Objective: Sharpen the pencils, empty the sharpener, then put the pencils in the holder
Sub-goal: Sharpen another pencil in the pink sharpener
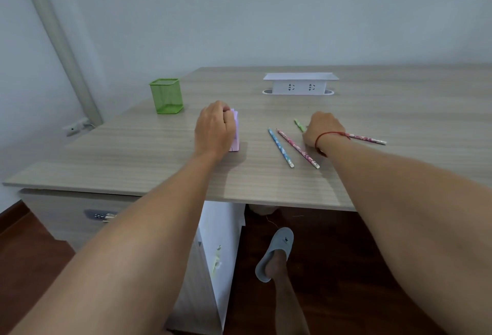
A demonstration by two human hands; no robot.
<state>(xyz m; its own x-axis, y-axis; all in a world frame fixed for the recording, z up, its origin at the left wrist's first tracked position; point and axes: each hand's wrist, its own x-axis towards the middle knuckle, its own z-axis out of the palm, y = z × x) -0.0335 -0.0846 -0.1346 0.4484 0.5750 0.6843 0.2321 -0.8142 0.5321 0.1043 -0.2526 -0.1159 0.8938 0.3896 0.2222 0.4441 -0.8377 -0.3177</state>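
Note:
My left hand (213,128) grips a pale purple pencil sharpener (235,132) that stands on the wooden desk (133,153); most of the sharpener is hidden behind the hand. My right hand (323,128) lies curled over a green pencil (299,125), whose tip sticks out to the hand's left. A blue patterned pencil (281,147) and a pink patterned pencil (298,149) lie side by side between my hands. Another pink pencil (368,139) lies behind my right wrist. A green mesh holder (166,96) stands at the desk's back left.
A white pop-up socket box (299,84) stands at the back middle of the desk. Under the desk are a drawer unit (66,217) on the left and my foot in a grey slipper (275,253). The wall is right behind the desk.

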